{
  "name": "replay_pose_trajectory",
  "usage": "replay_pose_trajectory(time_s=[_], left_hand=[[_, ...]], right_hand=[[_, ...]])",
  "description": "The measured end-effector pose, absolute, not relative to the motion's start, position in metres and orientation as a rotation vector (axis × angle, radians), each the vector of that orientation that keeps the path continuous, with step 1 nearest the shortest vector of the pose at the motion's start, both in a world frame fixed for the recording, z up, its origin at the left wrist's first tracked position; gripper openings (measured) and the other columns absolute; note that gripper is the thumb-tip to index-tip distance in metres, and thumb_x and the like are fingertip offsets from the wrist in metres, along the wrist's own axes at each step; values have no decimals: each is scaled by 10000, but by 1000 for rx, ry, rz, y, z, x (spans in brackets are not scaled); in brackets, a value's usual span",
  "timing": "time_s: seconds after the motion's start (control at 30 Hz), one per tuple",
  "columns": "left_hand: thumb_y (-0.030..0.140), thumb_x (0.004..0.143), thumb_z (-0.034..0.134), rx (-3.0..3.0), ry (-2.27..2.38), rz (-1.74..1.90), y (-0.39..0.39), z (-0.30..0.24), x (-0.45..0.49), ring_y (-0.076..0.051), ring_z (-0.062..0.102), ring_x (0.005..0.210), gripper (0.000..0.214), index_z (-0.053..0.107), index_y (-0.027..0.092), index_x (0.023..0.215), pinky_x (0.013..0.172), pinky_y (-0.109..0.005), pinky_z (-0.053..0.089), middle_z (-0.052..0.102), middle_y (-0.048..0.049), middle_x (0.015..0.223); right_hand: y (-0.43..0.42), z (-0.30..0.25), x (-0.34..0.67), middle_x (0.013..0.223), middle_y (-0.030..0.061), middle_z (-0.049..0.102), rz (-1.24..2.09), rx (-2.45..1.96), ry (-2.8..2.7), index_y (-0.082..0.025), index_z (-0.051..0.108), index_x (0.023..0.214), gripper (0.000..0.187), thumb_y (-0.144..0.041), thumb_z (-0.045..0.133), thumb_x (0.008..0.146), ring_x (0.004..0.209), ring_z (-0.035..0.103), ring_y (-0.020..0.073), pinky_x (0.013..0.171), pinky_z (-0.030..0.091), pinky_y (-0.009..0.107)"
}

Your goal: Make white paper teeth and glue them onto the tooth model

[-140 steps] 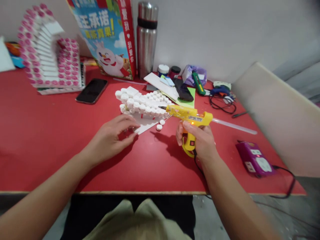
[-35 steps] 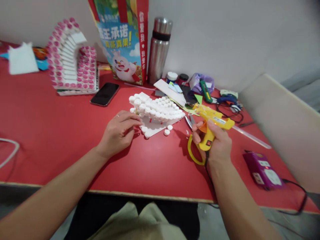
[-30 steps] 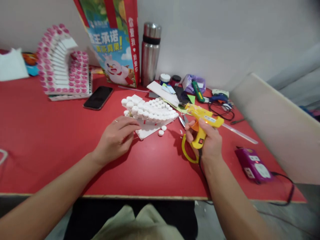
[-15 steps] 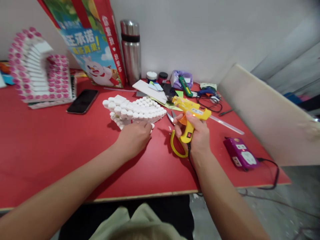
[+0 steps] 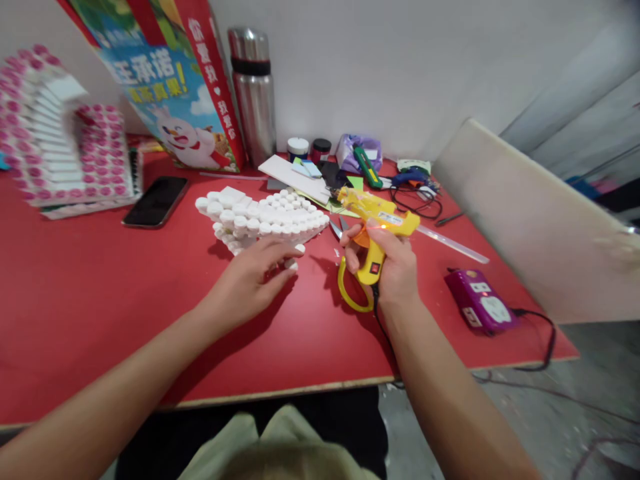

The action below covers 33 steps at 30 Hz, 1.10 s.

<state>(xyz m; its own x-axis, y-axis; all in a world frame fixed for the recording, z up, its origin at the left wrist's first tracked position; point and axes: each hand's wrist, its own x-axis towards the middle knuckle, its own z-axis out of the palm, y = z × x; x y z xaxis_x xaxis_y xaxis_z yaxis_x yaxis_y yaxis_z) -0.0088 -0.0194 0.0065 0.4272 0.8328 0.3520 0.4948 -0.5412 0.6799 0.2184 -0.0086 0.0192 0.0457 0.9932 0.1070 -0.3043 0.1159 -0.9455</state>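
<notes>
A white model (image 5: 250,217) covered in rows of small round white pieces rests on the red table, tilted up at its left end. My left hand (image 5: 255,273) is at its near side with thumb and index finger apart. Beside those fingertips sits a white round piece (image 5: 291,265); the other fingers are partly hidden. In my right hand (image 5: 395,263) is a yellow hot glue gun (image 5: 377,213), its nozzle pointing left toward the model and a clear glue stick (image 5: 453,243) sticking out behind. Under it lie scissors with a yellow handle (image 5: 353,301).
A purple power socket (image 5: 483,303) with a black cord stands at the right. A phone (image 5: 156,202), a pink-and-white model (image 5: 105,153), a printed bag (image 5: 175,100) and a steel flask (image 5: 254,100) are at the left and back. A green cutter (image 5: 367,167) lies behind the glue gun.
My left hand's thumb and index finger have spread apart, and the hand has drawn slightly left. The glue gun stays in my right hand. The whole view has shifted a little.
</notes>
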Motion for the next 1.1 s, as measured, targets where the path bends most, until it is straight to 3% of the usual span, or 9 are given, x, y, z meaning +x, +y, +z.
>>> replay_pose_trajectory(time_s=[0.17, 0.3, 0.6, 0.77, 1.1], left_hand=[[317, 835, 842, 1122, 1030, 1074, -29, 6, -24, -199, 732, 808, 258, 764, 200, 1052, 754, -348, 627, 765, -47, 909], [183, 762, 889, 812, 909, 1173, -26, 2, -28, -157, 747, 920, 247, 794, 191, 991, 875, -276, 626, 783, -34, 994], [82, 790, 827, 610, 869, 1201, -20, 3, -30, -131, 760, 864, 217, 802, 159, 991, 882, -250, 640, 791, -53, 1009], [73, 748, 870, 556, 807, 1225, -19, 3, -28, -141, 771, 839, 248, 806, 117, 983, 814, -209, 643, 790, -60, 935], [63, 779, 850, 546, 743, 1213, -18, 3, -26, -151, 777, 844, 202, 813, 106, 973, 825, -215, 648, 804, -69, 951]], right_hand=[[-14, 22, 216, 805, 56, 767, 1372, -893, -1090, -181, 746, 845, 283, -464, 760, 832, 475, 597, 118, 438, 462, 258], [-17, 19, 216, 829, 70, 779, 1431, -899, -1134, -165, 779, 897, 269, -421, 796, 814, 550, 655, 138, 463, 489, 244], [-22, 12, 213, 612, 14, 654, 1531, -867, -1293, -172, 714, 727, 251, -376, 764, 864, 553, 666, 183, 555, 518, 311], [-24, 13, 213, 594, 10, 631, 1561, -880, -1345, -167, 703, 683, 269, -359, 763, 861, 561, 682, 201, 587, 523, 333], [-24, 9, 212, 587, 12, 643, 1595, -914, -1390, -172, 694, 636, 319, -389, 779, 853, 578, 696, 209, 614, 527, 346]])
